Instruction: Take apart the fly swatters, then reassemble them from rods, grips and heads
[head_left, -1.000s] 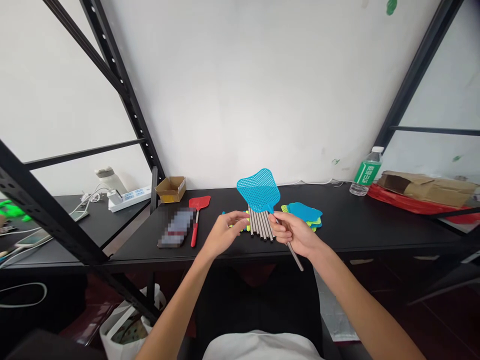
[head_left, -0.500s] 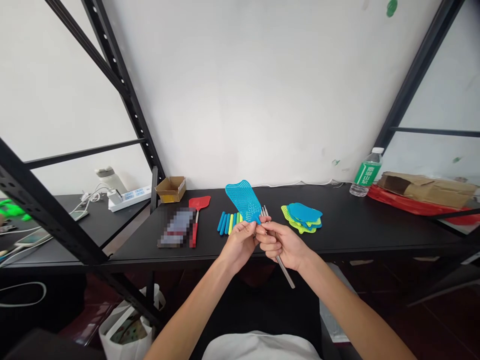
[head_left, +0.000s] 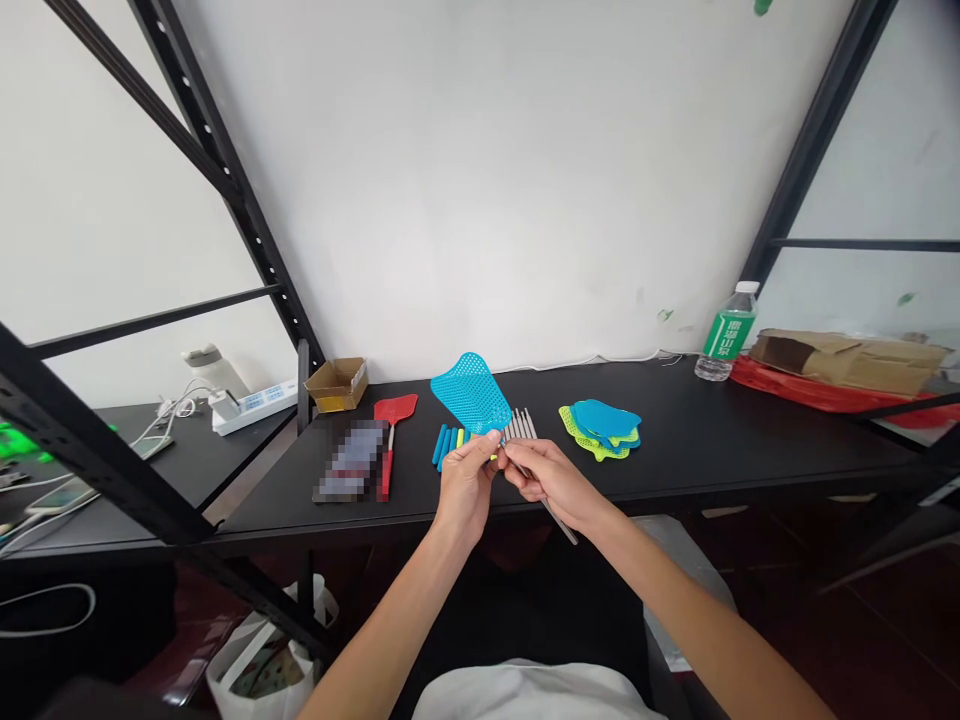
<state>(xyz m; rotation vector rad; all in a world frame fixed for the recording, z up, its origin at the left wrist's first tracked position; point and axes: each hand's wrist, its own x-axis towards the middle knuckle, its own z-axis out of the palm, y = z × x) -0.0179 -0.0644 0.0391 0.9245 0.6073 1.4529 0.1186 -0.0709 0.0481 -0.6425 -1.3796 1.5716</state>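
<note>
My left hand (head_left: 466,478) pinches the neck of a blue fly swatter head (head_left: 472,392), a perforated flap that points up and left. Close against it, my right hand (head_left: 553,480) is closed around a grey metal rod (head_left: 561,524), whose lower end sticks out below the fingers. The joint between rod and head lies behind my fingertips. Behind my hands, several metal rods (head_left: 523,424) lie side by side on the black table (head_left: 690,450). Blue and yellow handle grips (head_left: 444,446) lie left of them. A stack of blue and yellow swatter heads (head_left: 606,424) lies to the right.
A red fly swatter (head_left: 395,410) lies at left beside a blurred-out flat object (head_left: 349,462). Farther back stand a small cardboard box (head_left: 337,384) and a white power strip (head_left: 256,406). A water bottle (head_left: 727,334) stands at right near a cardboard piece (head_left: 847,362). Black shelf posts frame both sides.
My left hand came over from the grips and took hold of the blue head's neck. The head swung left and lower, with both hands now together. The view shifted slightly.
</note>
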